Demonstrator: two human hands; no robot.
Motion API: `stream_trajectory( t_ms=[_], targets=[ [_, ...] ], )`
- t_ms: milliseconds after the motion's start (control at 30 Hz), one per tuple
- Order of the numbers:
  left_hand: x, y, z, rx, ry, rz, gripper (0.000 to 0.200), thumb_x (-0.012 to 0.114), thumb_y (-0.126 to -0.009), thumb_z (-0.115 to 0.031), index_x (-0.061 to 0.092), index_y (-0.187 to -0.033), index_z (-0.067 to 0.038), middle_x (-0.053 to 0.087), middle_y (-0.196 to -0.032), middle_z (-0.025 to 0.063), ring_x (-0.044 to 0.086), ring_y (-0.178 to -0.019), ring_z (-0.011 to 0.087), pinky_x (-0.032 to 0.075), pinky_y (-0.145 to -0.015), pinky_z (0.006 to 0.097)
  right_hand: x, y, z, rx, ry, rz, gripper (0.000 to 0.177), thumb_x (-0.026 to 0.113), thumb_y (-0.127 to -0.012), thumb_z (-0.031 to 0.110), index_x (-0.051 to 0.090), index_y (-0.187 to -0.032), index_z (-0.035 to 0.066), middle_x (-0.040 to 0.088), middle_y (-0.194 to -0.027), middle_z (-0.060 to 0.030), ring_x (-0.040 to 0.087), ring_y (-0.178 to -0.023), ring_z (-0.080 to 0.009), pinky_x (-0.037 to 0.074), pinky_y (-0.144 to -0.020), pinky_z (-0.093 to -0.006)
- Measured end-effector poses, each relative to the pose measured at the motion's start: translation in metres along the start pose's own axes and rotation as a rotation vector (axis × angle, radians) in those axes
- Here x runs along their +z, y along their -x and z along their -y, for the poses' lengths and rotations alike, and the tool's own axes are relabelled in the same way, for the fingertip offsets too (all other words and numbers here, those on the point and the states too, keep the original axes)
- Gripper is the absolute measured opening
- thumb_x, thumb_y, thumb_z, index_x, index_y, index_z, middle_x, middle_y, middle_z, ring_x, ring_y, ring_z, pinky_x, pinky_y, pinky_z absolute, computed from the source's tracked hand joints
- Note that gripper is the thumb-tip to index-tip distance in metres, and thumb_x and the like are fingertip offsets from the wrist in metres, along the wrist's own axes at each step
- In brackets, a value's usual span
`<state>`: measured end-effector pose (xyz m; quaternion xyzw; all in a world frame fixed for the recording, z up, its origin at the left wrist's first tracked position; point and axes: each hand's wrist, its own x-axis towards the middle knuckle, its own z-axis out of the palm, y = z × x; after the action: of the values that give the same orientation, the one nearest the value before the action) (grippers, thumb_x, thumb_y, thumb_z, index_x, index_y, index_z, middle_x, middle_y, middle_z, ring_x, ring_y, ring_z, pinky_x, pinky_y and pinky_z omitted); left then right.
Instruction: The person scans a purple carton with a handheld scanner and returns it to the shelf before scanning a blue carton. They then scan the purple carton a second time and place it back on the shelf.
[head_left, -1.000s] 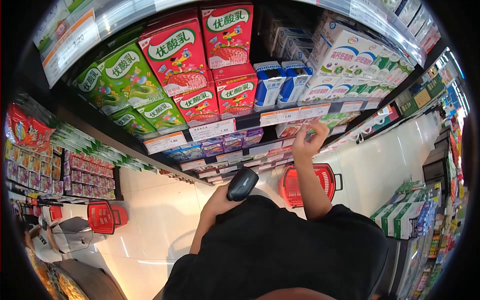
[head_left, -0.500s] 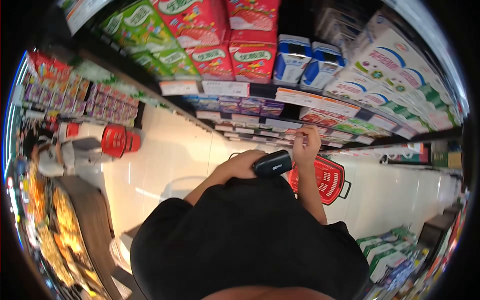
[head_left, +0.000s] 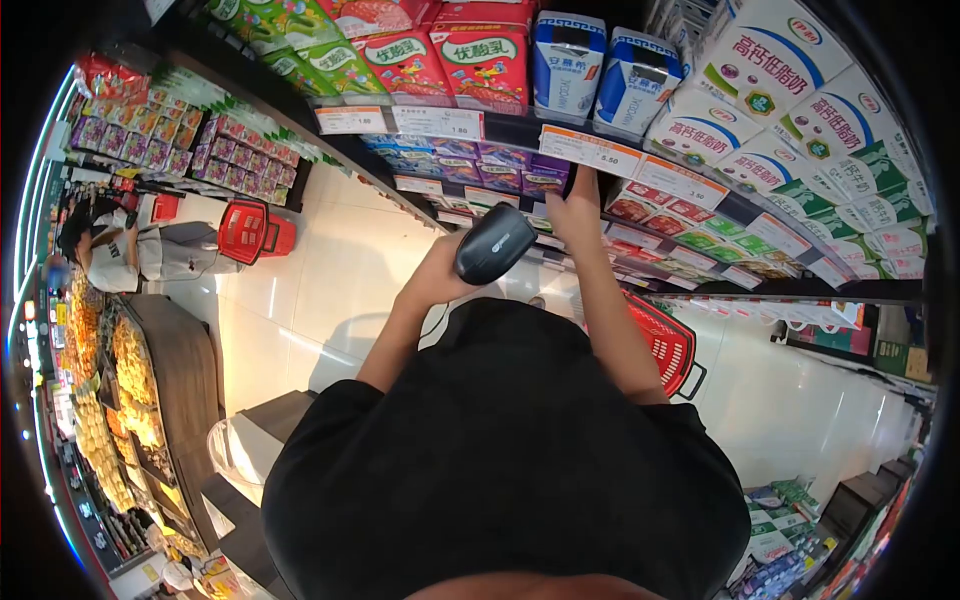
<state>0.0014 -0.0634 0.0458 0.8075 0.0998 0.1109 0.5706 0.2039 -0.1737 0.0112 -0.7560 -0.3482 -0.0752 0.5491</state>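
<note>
My left hand (head_left: 436,274) is wrapped round a black handheld barcode scanner (head_left: 497,246), held in front of my chest. A thin cable hangs below it. My right hand (head_left: 577,215) reaches up to the shelf, its thumb and fingers stretched out and apart. Its fingertips are partly hidden under the orange-and-white price label (head_left: 592,152). Just left of those fingers are purple drink cartons (head_left: 541,176) on the lower shelf. Above the label stand blue-and-white cartons (head_left: 568,68), with red cartons (head_left: 482,62) to their left.
White milk boxes (head_left: 770,55) are stacked at the upper right. A red shopping basket (head_left: 672,345) is on the floor by my right forearm. At the left, a person (head_left: 115,255) is near another red basket (head_left: 245,230). A food display counter (head_left: 180,390) stands at the lower left.
My right hand has moved up to the shelf edge, and its pinched fingers have stretched out. My left hand has raised the scanner leftward and tilted it. The shelf now appears closer.
</note>
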Motion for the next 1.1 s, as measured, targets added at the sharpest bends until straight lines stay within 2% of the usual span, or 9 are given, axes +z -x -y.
stream_trajectory(
  t_ms=[67,133,167,300,467,767,900,1000,1100],
  targets=[
    [0.001,-0.007,-0.017,0.000,0.000,-0.030,0.053,0.075,-0.063,-0.013,0.058,-0.111,0.001,0.060,-0.117,0.0167,0.062,-0.096,0.0233,0.047,-0.084,0.0340,0.008,-0.005,-0.014,0.107,-0.073,0.105,0.057,0.059,-0.074,0.006,0.042,-0.128,0.000,0.052,-0.123,-0.0267,0.048,-0.116,-0.0428,0.040,-0.097,-0.0428],
    [0.003,-0.017,-0.021,0.338,-0.271,-0.016,0.059,0.075,-0.061,-0.011,0.057,-0.115,0.001,0.047,-0.134,0.0184,0.061,-0.100,0.0252,0.046,-0.087,0.0367,0.014,-0.007,-0.026,0.416,-0.180,0.280,0.050,0.059,-0.075,0.006,0.046,-0.123,0.001,0.058,-0.115,-0.0246,0.054,-0.109,-0.0411,0.044,-0.093,-0.0417],
    [0.005,-0.022,-0.025,0.322,-0.189,0.073,0.058,0.075,-0.059,-0.010,0.060,-0.114,-0.001,0.030,-0.147,0.0184,0.059,-0.104,0.0277,0.046,-0.090,0.0381,0.020,-0.005,-0.035,0.293,-0.173,0.194,0.046,0.061,-0.074,0.009,0.050,-0.118,0.003,0.062,-0.108,-0.0226,0.058,-0.103,-0.0400,0.046,-0.089,-0.0412],
    [0.021,-0.050,-0.035,0.193,-0.244,0.343,0.044,0.074,-0.063,-0.012,0.065,-0.105,-0.001,0.007,-0.154,0.0229,0.056,-0.107,0.0281,0.042,-0.097,0.0380,0.010,-0.013,-0.030,0.379,0.010,0.304,0.048,0.065,-0.071,0.015,0.052,-0.116,0.004,0.062,-0.106,-0.0222,0.059,-0.102,-0.0390,0.048,-0.086,-0.0405],
    [0.017,-0.075,-0.028,0.238,-0.298,0.268,0.043,0.073,-0.063,-0.010,0.066,-0.105,-0.003,0.001,-0.153,0.0250,0.059,-0.106,0.0290,0.044,-0.095,0.0375,0.000,-0.008,-0.037,0.238,-0.159,0.257,0.054,0.072,-0.066,0.010,0.051,-0.115,0.002,0.062,-0.107,-0.0214,0.060,-0.098,-0.0389,0.049,-0.084,-0.0406],
    [0.009,-0.073,-0.021,0.274,-0.299,0.253,0.049,0.073,-0.062,-0.011,0.065,-0.110,-0.003,0.009,-0.153,0.0236,0.053,-0.116,0.0331,0.040,-0.099,0.0384,-0.007,0.019,-0.016,0.268,-0.105,-0.194,0.047,0.076,-0.062,0.008,0.053,-0.102,-0.001,0.061,-0.090,-0.0183,0.062,-0.087,-0.0337,0.047,-0.079,-0.0354],
    [0.003,-0.057,-0.017,0.214,0.009,0.124,0.061,0.077,-0.065,-0.010,0.053,-0.120,0.002,0.050,-0.132,0.0188,0.056,-0.113,0.0223,0.043,-0.095,0.0359,-0.031,0.044,-0.012,0.029,-0.045,-0.162,0.038,0.068,-0.068,-0.005,0.050,-0.102,0.001,0.060,-0.097,-0.0110,0.060,-0.088,-0.0218,0.047,-0.080,-0.0302],
    [-0.005,-0.027,0.043,0.016,0.329,-0.054,0.048,0.073,-0.068,-0.001,0.055,-0.113,0.002,0.065,-0.102,0.0130,0.062,-0.091,0.0160,0.051,-0.077,0.0319,-0.049,0.054,0.010,0.139,-0.656,-0.194,0.049,0.063,-0.057,-0.015,0.046,-0.100,0.004,0.058,-0.097,-0.0123,0.058,-0.101,-0.0221,0.047,-0.089,-0.0336],
    [-0.012,-0.032,0.005,-0.056,0.394,0.117,0.044,0.068,-0.071,0.003,0.055,-0.113,0.003,0.066,-0.092,0.0124,0.062,-0.078,0.0123,0.050,-0.066,0.0275,-0.072,0.064,-0.003,0.619,-1.277,-0.098,0.051,0.055,-0.060,-0.004,0.050,-0.111,0.004,0.057,-0.112,-0.0174,0.051,-0.116,-0.0318,0.042,-0.097,-0.0470]
  ],
)
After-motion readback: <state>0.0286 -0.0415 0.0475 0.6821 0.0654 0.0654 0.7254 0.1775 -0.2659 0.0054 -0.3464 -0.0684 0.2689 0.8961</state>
